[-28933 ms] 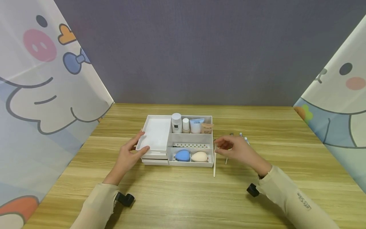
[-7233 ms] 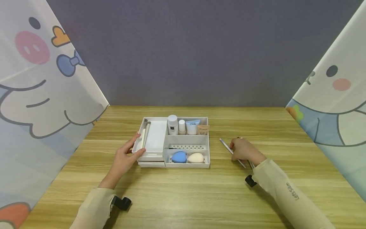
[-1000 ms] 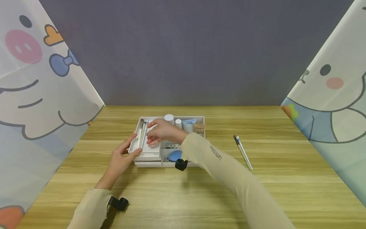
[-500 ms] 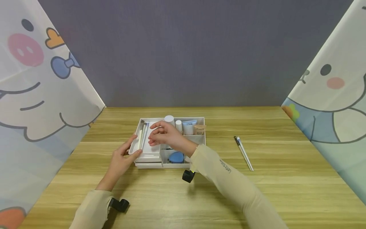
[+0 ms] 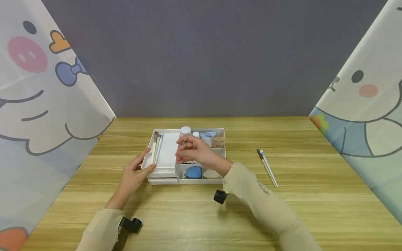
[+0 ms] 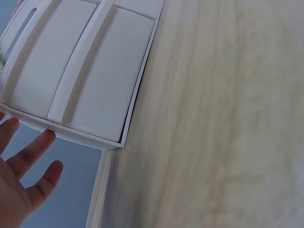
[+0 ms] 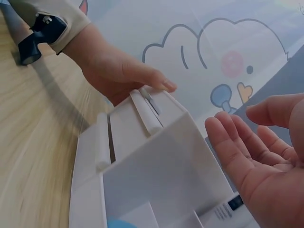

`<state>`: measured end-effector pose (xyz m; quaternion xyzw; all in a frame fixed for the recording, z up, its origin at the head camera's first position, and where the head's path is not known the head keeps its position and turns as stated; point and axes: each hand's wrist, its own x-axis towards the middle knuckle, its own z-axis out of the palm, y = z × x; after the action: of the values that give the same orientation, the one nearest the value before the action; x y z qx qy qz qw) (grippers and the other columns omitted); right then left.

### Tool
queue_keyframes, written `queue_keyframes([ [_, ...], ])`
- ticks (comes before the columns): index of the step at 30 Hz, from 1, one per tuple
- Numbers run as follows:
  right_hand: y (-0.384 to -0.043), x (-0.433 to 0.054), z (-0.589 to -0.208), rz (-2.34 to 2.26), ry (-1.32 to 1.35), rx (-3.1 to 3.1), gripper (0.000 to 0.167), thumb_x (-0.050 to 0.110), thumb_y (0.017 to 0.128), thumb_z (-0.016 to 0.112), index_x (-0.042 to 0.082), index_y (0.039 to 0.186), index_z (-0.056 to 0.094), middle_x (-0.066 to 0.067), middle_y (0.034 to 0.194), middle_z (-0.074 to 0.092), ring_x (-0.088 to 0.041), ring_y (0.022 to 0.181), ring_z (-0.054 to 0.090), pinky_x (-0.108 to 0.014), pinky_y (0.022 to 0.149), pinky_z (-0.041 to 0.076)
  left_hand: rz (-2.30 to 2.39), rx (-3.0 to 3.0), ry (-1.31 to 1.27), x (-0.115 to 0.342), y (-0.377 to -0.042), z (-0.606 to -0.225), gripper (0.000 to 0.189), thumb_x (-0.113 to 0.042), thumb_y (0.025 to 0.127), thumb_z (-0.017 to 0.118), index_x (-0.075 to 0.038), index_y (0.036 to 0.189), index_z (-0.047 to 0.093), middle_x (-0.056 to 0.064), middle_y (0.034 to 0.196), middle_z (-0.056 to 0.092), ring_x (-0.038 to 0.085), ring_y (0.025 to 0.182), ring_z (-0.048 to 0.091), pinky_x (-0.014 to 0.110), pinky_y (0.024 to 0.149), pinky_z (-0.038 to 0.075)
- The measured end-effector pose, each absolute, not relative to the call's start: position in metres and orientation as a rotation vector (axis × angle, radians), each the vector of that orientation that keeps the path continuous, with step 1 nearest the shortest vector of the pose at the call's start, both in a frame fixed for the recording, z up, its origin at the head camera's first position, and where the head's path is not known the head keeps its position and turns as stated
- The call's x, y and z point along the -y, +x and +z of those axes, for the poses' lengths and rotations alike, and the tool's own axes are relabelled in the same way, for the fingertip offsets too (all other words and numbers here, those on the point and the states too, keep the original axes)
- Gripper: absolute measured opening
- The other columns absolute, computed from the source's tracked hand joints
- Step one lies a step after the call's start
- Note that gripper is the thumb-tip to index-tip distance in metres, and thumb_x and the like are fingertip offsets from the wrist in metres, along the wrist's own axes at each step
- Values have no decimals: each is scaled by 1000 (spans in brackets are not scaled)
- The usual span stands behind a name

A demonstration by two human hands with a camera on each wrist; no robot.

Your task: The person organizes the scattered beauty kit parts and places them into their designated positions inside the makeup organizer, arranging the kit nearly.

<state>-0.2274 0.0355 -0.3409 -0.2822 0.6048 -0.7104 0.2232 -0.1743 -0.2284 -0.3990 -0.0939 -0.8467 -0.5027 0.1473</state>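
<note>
My left hand [image 5: 132, 174] rests against the left side of a white makeup organizer [image 5: 168, 181], thumb at the front corner of its upper tray. In the left wrist view, the fingers [image 6: 32, 153] are spread, fingertips at the organizer's side. Three makeup brushes [image 5: 158, 148] lie side by side in the left of that tray. My right hand [image 5: 197, 153], holding nothing, hovers over the middle of the organizer with fingers loosely bent. Two more makeup brushes [image 5: 267, 167] lie on the table to the right.
The organizer's compartments hold a white-capped bottle [image 5: 185, 131], a smaller bottle [image 5: 196, 134], a blue-and-white tube [image 5: 207, 138], a beige tube [image 5: 218, 142], a blue makeup sponge [image 5: 193, 172] and a cream one [image 5: 211, 174]. A dark panel [image 5: 213, 59] stands behind the wooden table [image 5: 176, 216].
Over the last second my right hand has drawn back rightward from the brushes in the tray. Since the older frames, brushes have come into the tray and fewer lie on the table. My left hand stays put.
</note>
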Motion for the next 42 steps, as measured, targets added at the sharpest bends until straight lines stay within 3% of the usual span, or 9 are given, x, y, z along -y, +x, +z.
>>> queue_keyframes([
  [7, -225, -52, -347, -1939, -785, -1689, 40, -7, 98, 51, -15, 135, 37, -11, 99, 66, -20, 84, 68, -51, 87, 55, -1427, 2415, -299, 229, -174, -399, 56, -1, 88, 74, -1, 140, 54, 19, 147, 46, -7, 93, 58, 11, 74, 50],
  [11, -221, -64, -352, -1932, -781, -1692, 39, -6, 98, 51, -15, 135, 37, -18, 101, 65, -22, 86, 68, -45, 83, 57, -1379, 2389, -353, 229, -174, -397, 56, 1, 85, 76, 0, 138, 57, 15, 150, 45, -13, 107, 51, 9, 77, 46],
  [15, -216, -79, -357, -1916, -747, -1704, 34, -4, 99, 52, -8, 131, 43, -21, 102, 64, -28, 88, 68, -48, 85, 56, -1308, 2387, -387, 230, -174, -397, 56, 0, 82, 79, -1, 135, 60, 14, 149, 46, -15, 118, 43, 9, 78, 43],
  [23, -207, -109, -365, -1923, -777, -1683, 35, -4, 99, 51, -12, 131, 40, -10, 98, 65, -22, 86, 68, -41, 81, 58, -1180, 2393, -427, 235, -176, -397, 52, -4, 81, 81, -4, 130, 65, 11, 145, 51, -15, 119, 43, 9, 77, 44],
  [28, -204, -127, -372, -1928, -735, -1694, 28, -4, 99, 51, -5, 126, 46, -10, 98, 64, -22, 85, 68, -41, 81, 58, -1133, 2426, -419, 237, -175, -396, 52, -9, 80, 82, -6, 129, 66, 8, 146, 51, -13, 121, 42, 11, 79, 44],
  [33, -201, -142, -382, -1927, -716, -1684, 25, -3, 99, 53, 2, 123, 49, -9, 98, 64, -22, 87, 68, -42, 82, 58, -1082, 2460, -393, 237, -174, -393, 50, -13, 82, 82, -7, 129, 67, 6, 145, 52, 11, 125, 52, 13, 79, 45],
  [36, -198, -151, -386, -1928, -684, -1692, 28, -1, 99, 55, -5, 125, 45, -11, 100, 64, -22, 88, 68, -40, 82, 58, -1066, 2474, -394, 237, -174, -391, 50, -14, 82, 82, -7, 130, 67, 6, 145, 52, 26, 122, 55, 12, 78, 44],
  [42, -197, -175, -397, -1893, -619, -1779, 40, 1, 98, 58, -14, 129, 37, -12, 100, 62, -22, 89, 66, -41, 82, 58, -1075, 2492, -399, 236, -173, -389, 51, -14, 83, 82, -7, 131, 66, 6, 146, 51, 28, 120, 56, 12, 77, 45],
])
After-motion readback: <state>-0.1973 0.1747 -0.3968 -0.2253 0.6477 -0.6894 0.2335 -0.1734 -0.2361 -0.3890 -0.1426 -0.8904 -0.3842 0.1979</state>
